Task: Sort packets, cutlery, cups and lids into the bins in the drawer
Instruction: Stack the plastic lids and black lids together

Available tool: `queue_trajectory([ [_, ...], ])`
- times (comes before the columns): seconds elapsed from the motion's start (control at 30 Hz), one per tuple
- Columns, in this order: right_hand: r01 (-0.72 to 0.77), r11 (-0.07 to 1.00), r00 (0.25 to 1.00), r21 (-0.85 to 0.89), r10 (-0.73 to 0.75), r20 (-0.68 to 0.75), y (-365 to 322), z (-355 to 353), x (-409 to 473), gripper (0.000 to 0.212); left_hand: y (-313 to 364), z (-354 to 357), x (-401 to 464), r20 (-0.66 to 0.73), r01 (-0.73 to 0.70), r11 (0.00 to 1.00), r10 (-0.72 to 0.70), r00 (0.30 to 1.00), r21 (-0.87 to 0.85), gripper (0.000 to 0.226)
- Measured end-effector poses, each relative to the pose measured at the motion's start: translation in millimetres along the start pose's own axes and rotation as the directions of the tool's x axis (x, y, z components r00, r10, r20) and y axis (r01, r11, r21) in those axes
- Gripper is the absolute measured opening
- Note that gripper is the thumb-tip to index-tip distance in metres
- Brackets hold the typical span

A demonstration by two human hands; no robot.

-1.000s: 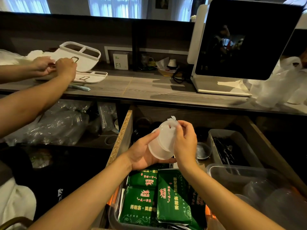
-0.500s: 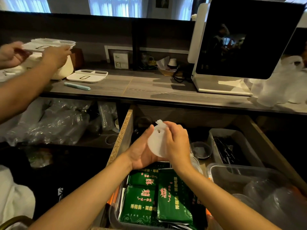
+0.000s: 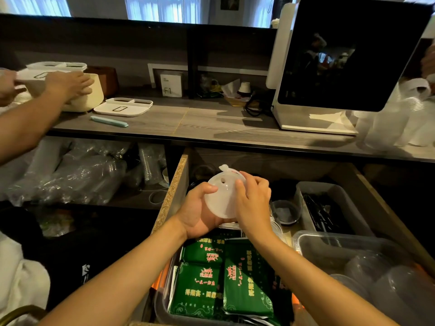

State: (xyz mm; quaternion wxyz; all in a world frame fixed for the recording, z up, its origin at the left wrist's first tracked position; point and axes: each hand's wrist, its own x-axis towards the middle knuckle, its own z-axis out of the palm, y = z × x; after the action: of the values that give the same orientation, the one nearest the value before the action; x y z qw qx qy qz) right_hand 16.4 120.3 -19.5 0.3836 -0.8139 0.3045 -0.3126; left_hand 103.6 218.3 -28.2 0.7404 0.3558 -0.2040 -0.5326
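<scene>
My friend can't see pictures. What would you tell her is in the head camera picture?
Two hands, the left hand and right hand, hold a round white plastic lid above an open drawer. Below them a bin holds green packets, and clear bins sit to the right. Another person's hands work on the counter behind.

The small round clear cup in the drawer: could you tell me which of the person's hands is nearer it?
Right. The right hand is just left of the cup; the left hand lies farther left.
</scene>
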Motion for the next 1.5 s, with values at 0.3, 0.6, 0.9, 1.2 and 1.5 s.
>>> queue_trajectory([
  [0.3, -0.041, 0.986, 0.994, 0.161, 0.024, 0.108, 5.8, -9.7, 8.4, 0.024, 1.4, 5.1, 1.5, -0.181, -0.027, 0.998, 0.038, 0.983, 0.061, 0.057],
  [0.6, -0.03, 0.995, 0.998, 0.09, 0.026, 0.055, 7.9, 1.4, -6.2, 0.022, -5.0, 5.5, 0.3, -0.096, -0.004, 0.998, 0.009, 0.995, 0.055, 0.046],
  [0.9, 0.015, 0.997, 0.999, 0.076, -0.013, -0.033, 1.3, -10.8, -1.5, 0.022, -7.3, 4.5, 9.2, -0.197, -0.177, 0.853, 0.306, 0.931, 0.49, 0.025],
  [1.2, 0.028, 0.986, 0.961, 0.162, -0.071, 0.268, 10.5, -20.7, 17.9, 0.034, -4.8, -0.2, 8.8, -0.172, -0.193, 0.754, 0.377, 0.91, 0.627, 0.024],
  [1.5, -0.015, 0.923, 0.969, 0.385, -0.082, 0.233, 12.5, -10.0, 13.0, 0.019, -7.4, 1.3, 11.1, -0.301, -0.172, 0.767, 0.433, 0.85, 0.618, 0.014],
])
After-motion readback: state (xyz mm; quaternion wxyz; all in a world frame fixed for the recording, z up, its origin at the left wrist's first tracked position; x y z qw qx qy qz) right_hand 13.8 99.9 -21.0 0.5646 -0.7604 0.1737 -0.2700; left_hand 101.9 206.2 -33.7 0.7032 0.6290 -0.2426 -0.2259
